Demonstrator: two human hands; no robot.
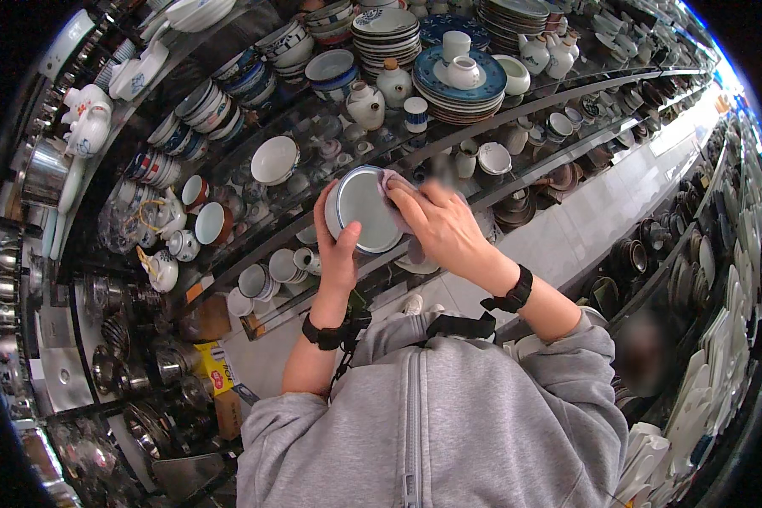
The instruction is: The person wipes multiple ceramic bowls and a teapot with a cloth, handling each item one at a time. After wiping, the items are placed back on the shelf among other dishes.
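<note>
A white ceramic bowl with a blue rim [369, 213] is tilted up in front of me, its inside towards the camera. Around its left side curls my left hand [339, 244], the thumb over the rim. My right hand [435, 216] presses a greyish-purple cloth [391, 183] against the bowl's right rim; some fingertips are hidden by the cloth. Beyond the bowl, a wide white bowl [275, 160] rests on the glass shelf. Two brown-outside bowls [214, 223] lie to the left, beside small white teapots [183, 245].
Stacked bowls [208, 108], a pile of blue-rimmed plates [431, 73] and ceramic bottles [365, 105] crowd the upper shelf. Its long edge [546, 101] runs diagonally past my hands. Metal pots and pans stand at the left; dark dishes and white plates [704, 374] fill the right shelves.
</note>
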